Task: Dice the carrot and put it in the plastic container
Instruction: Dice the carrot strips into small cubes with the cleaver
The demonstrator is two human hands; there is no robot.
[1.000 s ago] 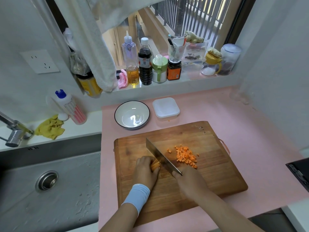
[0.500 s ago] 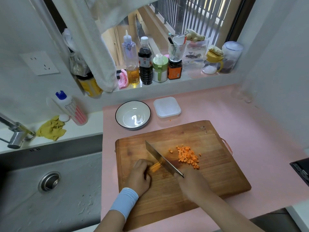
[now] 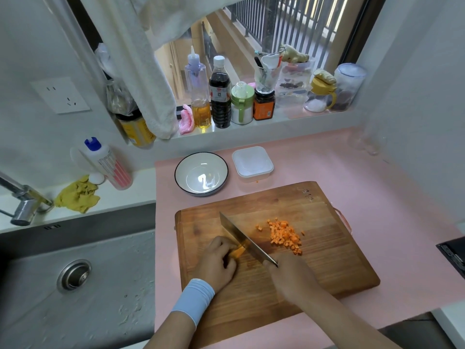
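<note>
- Head view: the left hand (image 3: pixel 217 263), wearing a light-blue wristband (image 3: pixel 195 297), is holding the remaining orange carrot piece (image 3: pixel 237 251) down with curled fingers.
- The carrot piece is lying on the left half of the rectangular wooden cutting board (image 3: pixel 327 260), with only its right end showing past the fingers.
- The right hand (image 3: pixel 292 275) is clenching around the handle of the steel-bladed kitchen knife (image 3: pixel 241 235); the hand is covering the handle completely.
- The blade is running diagonally from the right hand toward the far left of the board. Its edge is meeting the exposed end of the carrot piece, just beside the left fingertips. Whether the edge is reaching the board cannot be told.
- A pile of small orange carrot cubes (image 3: pixel 284 235) is lying on the board to the right of the blade, near it but apart from it. A few single cubes are lying loose around the edges of the pile.
- The white square plastic container (image 3: pixel 252 163) is standing on the pink desk (image 3: pixel 377 197) beyond the far edge of the board, apart from it.
- One tiny orange fragment (image 3: pixel 257 182) is lying on the desk just in front of the container.
- The round white bowl with a dark rim (image 3: pixel 196 170) is standing just left of the container.
- The grey steel sink (image 3: pixel 75 285) is adjoining the left side of the desk.
</note>
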